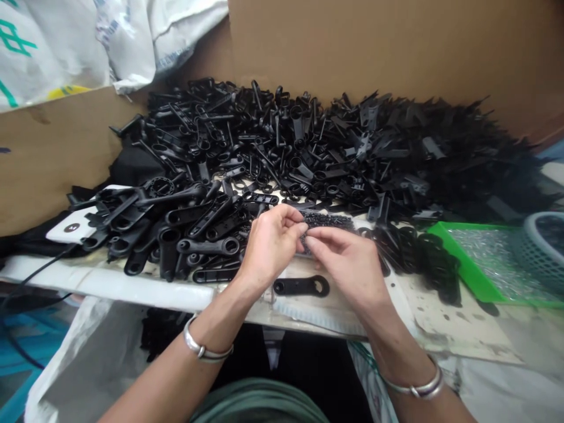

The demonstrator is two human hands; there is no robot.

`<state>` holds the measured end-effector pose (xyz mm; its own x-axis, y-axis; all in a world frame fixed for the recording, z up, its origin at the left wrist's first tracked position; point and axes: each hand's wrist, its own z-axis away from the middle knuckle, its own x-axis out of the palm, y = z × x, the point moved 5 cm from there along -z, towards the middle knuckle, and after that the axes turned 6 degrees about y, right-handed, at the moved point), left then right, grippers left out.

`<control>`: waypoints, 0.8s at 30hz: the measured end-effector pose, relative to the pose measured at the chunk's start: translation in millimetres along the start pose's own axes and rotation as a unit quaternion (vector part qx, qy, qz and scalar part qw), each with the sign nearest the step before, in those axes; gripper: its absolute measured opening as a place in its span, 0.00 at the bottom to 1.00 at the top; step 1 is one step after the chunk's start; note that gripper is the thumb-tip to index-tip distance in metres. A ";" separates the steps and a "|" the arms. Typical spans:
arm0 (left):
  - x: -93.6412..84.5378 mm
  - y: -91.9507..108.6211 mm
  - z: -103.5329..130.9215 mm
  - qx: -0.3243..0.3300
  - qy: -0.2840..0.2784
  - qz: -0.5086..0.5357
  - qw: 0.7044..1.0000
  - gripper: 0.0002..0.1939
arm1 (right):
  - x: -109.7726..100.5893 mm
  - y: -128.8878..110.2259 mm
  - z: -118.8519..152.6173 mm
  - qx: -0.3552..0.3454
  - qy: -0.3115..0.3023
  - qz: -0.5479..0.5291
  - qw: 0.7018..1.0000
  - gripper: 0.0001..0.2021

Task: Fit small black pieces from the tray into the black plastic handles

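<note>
The bench (471,335) runs beneath both grips, a heap of black plastic parts (299,135) rising beyond. A green tray (480,285) sits to their right. The left hand (274,244) and right hand (350,261) meet, fingertips pinched together; I cannot tell what, if anything, they hold. Nearer the body, a ring-ended black lever (299,286) lies crosswise, ring rightward, neither hand clearly nearer. Small black pieces (330,221) lie just beyond the grips.

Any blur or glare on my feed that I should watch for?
Head view: the pile of black parts smears into dark blur rightward; head view: green tray and basket look soft, left hand and right hand sharper; head view: highlights glint off the left bracelet.
</note>
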<state>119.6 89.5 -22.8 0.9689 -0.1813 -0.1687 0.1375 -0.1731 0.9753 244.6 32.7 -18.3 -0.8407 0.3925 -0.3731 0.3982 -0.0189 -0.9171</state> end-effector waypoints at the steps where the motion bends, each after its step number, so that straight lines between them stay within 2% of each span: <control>1: 0.4 0.5 0.5 -0.001 0.001 -0.002 1.000 0.02 | 1.9 -2.2 0.2 -0.015 0.005 0.010 1.000 0.06; 4: 0.4 1.2 1.7 0.011 0.005 -0.030 0.999 0.01 | 5.1 -4.0 0.5 -0.042 0.021 0.043 0.998 0.05; 7: 0.5 -0.1 2.2 0.020 0.009 -0.053 0.998 0.02 | 6.0 -2.5 1.0 -0.054 0.010 0.060 0.997 0.05; 15: 4.6 -3.1 0.9 0.005 0.024 -0.020 1.000 0.02 | 4.3 -1.9 1.6 -0.080 0.028 0.094 0.992 0.07; 19: 3.8 -3.4 1.3 0.021 0.004 0.002 1.000 0.03 | 0.7 1.5 -4.5 -0.036 0.017 0.043 0.998 0.06; 24: 3.5 -2.1 3.0 0.091 -0.031 -0.026 0.995 0.09 | -3.5 10.7 -12.4 0.042 -0.056 -0.002 0.998 0.06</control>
<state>122.1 86.4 -25.8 0.9463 -0.2255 -0.2319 0.1420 -0.3545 0.9242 256.3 42.5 -25.0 -0.8792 0.2884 -0.3793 0.3674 -0.0967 -0.9250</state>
